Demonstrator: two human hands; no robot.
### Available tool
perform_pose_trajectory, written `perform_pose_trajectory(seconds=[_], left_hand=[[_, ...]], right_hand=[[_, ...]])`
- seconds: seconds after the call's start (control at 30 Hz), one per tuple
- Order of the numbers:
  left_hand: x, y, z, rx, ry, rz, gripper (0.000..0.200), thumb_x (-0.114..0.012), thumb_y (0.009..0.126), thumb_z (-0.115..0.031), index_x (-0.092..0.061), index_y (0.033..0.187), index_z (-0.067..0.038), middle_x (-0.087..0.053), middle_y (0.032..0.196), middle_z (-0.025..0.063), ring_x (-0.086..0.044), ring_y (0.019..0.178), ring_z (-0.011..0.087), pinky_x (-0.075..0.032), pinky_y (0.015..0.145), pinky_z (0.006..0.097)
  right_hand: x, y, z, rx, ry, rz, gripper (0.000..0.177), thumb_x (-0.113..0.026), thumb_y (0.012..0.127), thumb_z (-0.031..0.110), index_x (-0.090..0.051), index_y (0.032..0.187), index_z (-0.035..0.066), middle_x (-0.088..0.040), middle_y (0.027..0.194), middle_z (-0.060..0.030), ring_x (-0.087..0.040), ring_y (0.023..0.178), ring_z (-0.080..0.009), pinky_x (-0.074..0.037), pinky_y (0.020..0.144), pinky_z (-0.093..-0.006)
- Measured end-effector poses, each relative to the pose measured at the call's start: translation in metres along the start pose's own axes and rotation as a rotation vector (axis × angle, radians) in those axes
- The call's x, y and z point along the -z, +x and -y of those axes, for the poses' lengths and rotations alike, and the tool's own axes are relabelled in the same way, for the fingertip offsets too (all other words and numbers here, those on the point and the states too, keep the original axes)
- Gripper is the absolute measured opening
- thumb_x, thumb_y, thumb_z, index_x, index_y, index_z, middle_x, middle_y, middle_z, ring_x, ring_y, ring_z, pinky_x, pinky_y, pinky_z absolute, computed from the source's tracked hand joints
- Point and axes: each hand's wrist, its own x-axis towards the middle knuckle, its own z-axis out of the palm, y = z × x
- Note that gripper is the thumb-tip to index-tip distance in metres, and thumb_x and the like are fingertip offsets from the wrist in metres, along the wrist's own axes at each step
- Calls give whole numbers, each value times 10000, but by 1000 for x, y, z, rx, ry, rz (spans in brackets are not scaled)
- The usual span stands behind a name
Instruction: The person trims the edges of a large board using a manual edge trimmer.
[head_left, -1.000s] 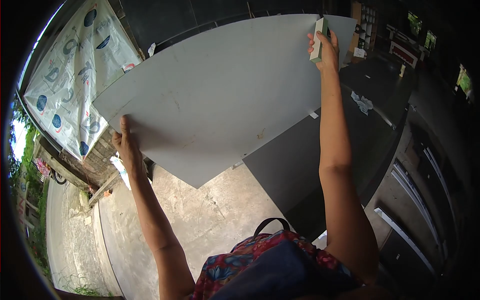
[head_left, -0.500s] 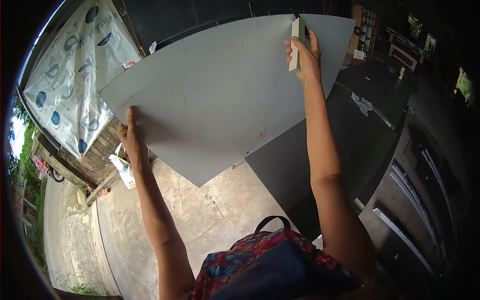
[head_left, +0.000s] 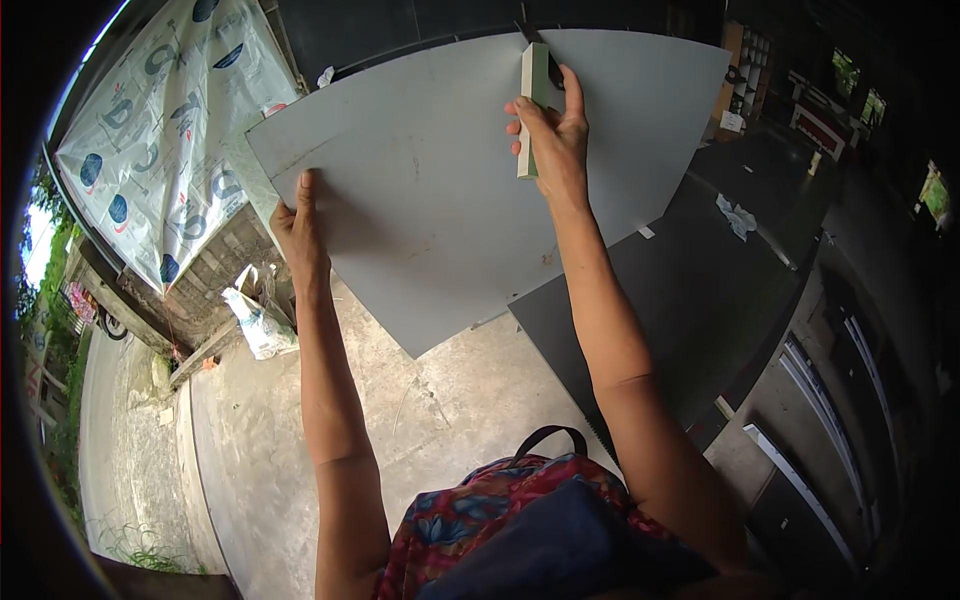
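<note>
Sheet (head_left: 430, 190), centre frame, was seemingly being steadied: left hand (head_left: 302, 235) pinched it; right hand (head_left: 562, 148) clasped block (head_left: 532, 85); balance seemed required next.

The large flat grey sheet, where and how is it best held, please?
Likely the left edge of the sheet, from the left, thumb on top, as the left hand does: that edge looks thin and juts past the flat black panel.

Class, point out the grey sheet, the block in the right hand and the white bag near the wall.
Grey sheet (head_left: 450, 190): head view, middle of its broad face.
Block (head_left: 529, 82): head view, upper part of its pale face.
White bag (head_left: 262, 325): head view, its lower front.
</note>
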Motion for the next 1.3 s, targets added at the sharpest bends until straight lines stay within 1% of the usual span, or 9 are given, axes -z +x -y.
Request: perform_pose_trajectory(seconds=[0.4,0.57,0.67,0.8,0.87,0.93,0.97,1.13,1.3], left_hand=[[0,6,7,-35,-36,49,373,-637,861,-370,-624,837,2,-559,647,-11,-432,535,31,-338,470,191],[0,8,10,-24,21,26,412,-663,835,-395,-551,660,-39,-436,536,-61,-337,483,33,-247,419,218],[1,13,21,-108,53,30,416,-658,839,-393,-550,655,-35,-426,530,-63,-330,481,32,-241,418,220],[-5,7,15,-166,-287,83,366,-668,843,-319,-565,666,-16,-523,558,-34,-417,500,29,-324,422,212],[1,7,12,-203,-130,105,323,-659,853,-285,-589,697,-10,-559,588,-20,-453,536,30,-364,450,213],[-4,8,11,-118,-129,82,327,-653,857,-296,-599,715,-8,-545,589,-26,-440,541,32,-354,457,213],[-5,8,10,-117,-111,71,342,-654,854,-315,-602,718,-6,-527,581,-32,-420,533,32,-337,453,211],[-6,4,7,-113,-67,41,401,-657,844,-378,-604,720,0,-465,550,-50,-356,507,31,-285,437,209],[-2,11,15,-97,-14,53,420,-657,843,-384,-572,676,-8,-454,526,-51,-354,494,26,-274,421,207]], right_hand=[[-82,-59,7,41,-70,80,689,-614,844,120,-208,1400,88,-611,780,-64,-576,635,-88,-467,491,-204],[-115,-80,6,74,-98,162,699,-611,848,120,-194,1409,92,-610,760,-58,-582,636,-90,-472,491,-206],[-136,-90,-5,181,-186,202,707,-625,837,131,-207,1405,80,-613,765,-65,-597,636,-103,-480,496,-216],[-163,-109,5,257,-311,243,712,-645,812,138,-241,1393,58,-619,774,-85,-611,672,-140,-474,614,-259],[-164,-107,-1,381,-289,213,705,-643,821,136,-239,1393,56,-619,777,-83,-610,667,-131,-473,577,-243],[-152,-103,8,231,-196,226,701,-639,830,132,-233,1396,58,-618,783,-81,-608,669,-117,-469,533,-220],[-141,-96,6,157,-138,179,727,-651,815,173,-220,1385,38,-599,830,-148,-612,705,-182,-487,623,-283],[-102,-69,16,56,-115,-93,694,-568,867,102,-132,1407,73,-592,817,-92,-589,657,-129,-481,529,-245],[-125,-84,18,-10,-100,-6,733,-582,852,110,-107,1409,67,-580,796,-89,-590,659,-137,-490,563,-257]])
